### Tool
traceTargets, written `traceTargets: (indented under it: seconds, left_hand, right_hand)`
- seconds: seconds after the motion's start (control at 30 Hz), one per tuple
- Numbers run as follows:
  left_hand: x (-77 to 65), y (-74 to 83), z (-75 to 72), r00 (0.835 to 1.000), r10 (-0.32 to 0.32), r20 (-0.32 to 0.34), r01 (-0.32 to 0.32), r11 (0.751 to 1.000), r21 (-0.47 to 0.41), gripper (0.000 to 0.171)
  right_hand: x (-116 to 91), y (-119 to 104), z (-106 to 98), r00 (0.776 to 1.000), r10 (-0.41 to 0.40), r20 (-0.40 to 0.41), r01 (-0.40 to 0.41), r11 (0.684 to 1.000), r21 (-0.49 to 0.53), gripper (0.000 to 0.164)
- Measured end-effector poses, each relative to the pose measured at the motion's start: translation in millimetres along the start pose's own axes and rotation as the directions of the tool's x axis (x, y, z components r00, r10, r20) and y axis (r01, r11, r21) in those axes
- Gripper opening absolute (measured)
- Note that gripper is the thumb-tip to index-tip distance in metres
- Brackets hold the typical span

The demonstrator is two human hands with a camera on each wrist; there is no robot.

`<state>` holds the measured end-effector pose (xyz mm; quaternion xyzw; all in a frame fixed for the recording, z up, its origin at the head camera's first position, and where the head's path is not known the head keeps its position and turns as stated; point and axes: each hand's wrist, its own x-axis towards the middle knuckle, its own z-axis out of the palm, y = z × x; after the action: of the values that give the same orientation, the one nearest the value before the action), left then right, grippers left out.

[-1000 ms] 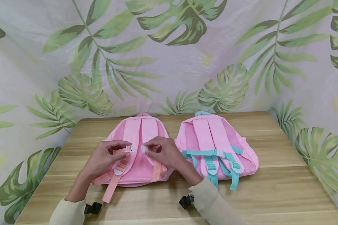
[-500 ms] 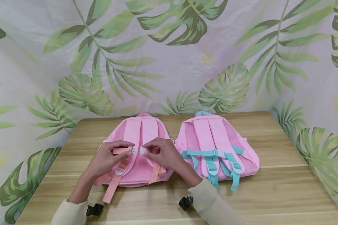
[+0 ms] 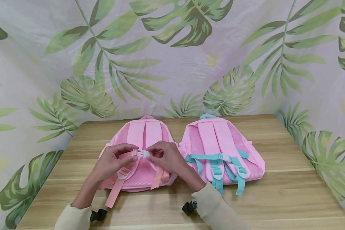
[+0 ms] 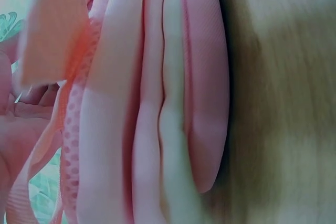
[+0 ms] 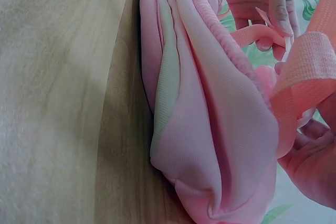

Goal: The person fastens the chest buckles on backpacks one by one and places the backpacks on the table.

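A pink backpack (image 3: 141,175) lies straps up at the left of the table, with coral webbing. Over it, my left hand (image 3: 112,159) pinches the pronged half (image 3: 140,153) of a white side-release buckle between thumb and fingers. My right hand (image 3: 168,156) pinches the socket half (image 3: 146,153), and the prongs meet its mouth. In the left wrist view a coral strap (image 4: 52,30) partly covers the left hand (image 4: 23,135). From the right wrist, the backpack's side (image 5: 205,108) fills the middle, and a looped coral strap (image 5: 310,61) hides much of the buckle.
A second pink backpack (image 3: 208,137) with teal straps (image 3: 202,156) lies close on the right, its own buckle (image 3: 224,156) fastened across. Both rest on a wooden table (image 3: 287,191). A leaf-print cloth (image 3: 184,70) hangs behind and around the sides.
The pronged half has moved right with my left hand, closing the gap to the socket half. My right hand stays almost where it was, still pinching its half.
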<state>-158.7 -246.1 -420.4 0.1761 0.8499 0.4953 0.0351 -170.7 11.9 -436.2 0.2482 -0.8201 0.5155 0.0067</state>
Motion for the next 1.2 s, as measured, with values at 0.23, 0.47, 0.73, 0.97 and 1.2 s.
traceTargets:
  seconds: [0.23,0.47,0.73,0.97,1.2]
  left_hand:
    - [0.1,1.7,2.2,0.999,0.048,-0.017,-0.047,0.998,0.036,0.03]
    - [1.9,0.8,7.9,1.0,-0.005,0.016,0.005,1.0,-0.008,0.028]
    - [1.9,0.2,9.6,0.996,-0.078,0.032,0.08,0.995,-0.057,0.03]
    - [1.2,0.2,4.8,0.999,-0.031,0.007,0.031,0.999,-0.017,0.031]
    - [-0.4,-0.8,-3.1,0.995,0.104,0.006,-0.104,0.993,0.048,0.029]
  right_hand:
    - [0.4,-1.3,0.7,0.999,-0.032,-0.002,0.032,0.999,-0.008,0.021]
    - [0.2,-3.6,1.2,0.999,-0.044,0.01,0.045,0.999,-0.01,0.02]
    - [-0.4,-6.2,0.2,0.998,0.053,0.022,-0.053,0.998,-0.014,0.037]
    - [0.3,-6.9,0.7,0.999,0.032,-0.001,-0.032,0.997,-0.073,0.026]
    - [2.8,-7.7,-4.2,1.0,-0.027,0.009,0.028,0.989,-0.142,0.022]
